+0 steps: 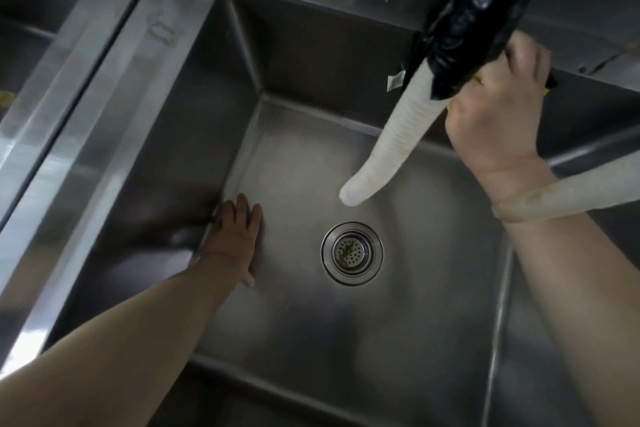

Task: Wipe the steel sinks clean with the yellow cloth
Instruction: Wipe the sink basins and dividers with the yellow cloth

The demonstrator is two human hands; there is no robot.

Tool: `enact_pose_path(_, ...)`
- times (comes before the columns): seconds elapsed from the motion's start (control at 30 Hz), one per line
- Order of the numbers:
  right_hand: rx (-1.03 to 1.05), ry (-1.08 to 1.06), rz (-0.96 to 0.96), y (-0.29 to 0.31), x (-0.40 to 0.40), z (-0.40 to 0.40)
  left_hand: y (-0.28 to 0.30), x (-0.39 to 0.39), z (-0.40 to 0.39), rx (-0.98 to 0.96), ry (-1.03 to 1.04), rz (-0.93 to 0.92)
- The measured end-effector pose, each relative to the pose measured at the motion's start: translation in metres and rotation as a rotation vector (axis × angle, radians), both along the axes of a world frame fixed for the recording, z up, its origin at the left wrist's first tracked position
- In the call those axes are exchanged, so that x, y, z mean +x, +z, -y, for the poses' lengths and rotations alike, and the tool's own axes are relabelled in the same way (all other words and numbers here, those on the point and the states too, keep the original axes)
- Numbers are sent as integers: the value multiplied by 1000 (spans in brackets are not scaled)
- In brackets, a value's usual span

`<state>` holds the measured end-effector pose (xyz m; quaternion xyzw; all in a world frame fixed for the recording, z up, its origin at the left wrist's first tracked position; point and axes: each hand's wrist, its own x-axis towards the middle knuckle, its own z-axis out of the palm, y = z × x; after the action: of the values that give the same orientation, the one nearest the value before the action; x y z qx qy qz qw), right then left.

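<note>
Fingers straight and close together on the left hand [235,239], flat on the sink floor — right hand's fingers hidden, so can't tell their state.

The left hand rests by the left wall of the steel sink [433,340], the drain [352,253] just to its right. Further right, a white ribbed hose [398,135] hangs over the basin, and the right hand [498,107] is up at the back rim with only a sliver of yellow cloth [479,79] peeking out beside it. Looks like the rim's getting wiped — the next move probably means bringing the cloth down past the hose into the basin.

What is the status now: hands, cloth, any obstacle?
Left hand flat on steel sink floor. Right hand grips yellow cloth, mostly hidden. White ribbed hose hangs over basin.
</note>
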<state>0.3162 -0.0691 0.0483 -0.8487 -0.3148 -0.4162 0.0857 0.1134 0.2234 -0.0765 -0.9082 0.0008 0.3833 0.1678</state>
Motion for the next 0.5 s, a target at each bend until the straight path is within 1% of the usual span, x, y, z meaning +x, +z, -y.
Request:
enact_pose_path(0.07,-87,-14,24,-10,4,10,1,0,1,4,-5,-5)
enact_pose_path(0.13,-172,-5,-41,-30,7,17,1,0,2,8,-7,4)
enact_pose_path(0.2,-236,17,-163,-56,6,21,1,0,2,11,-7,5)
enact_pose_path(0.23,-270,-4,-258,-69,4,23,1,0,2,8,-3,4)
enact_pose_path(0.37,-416,-161,-644,-124,-8,45,2,0,0,-9,13,-6)
enact_pose_path(0.43,-466,-241,-783,-138,-14,53,2,0,0,-11,16,-12)
enact_pose_path(0.5,-459,-272,-849,-140,-18,54,1,1,0,-7,20,-16)
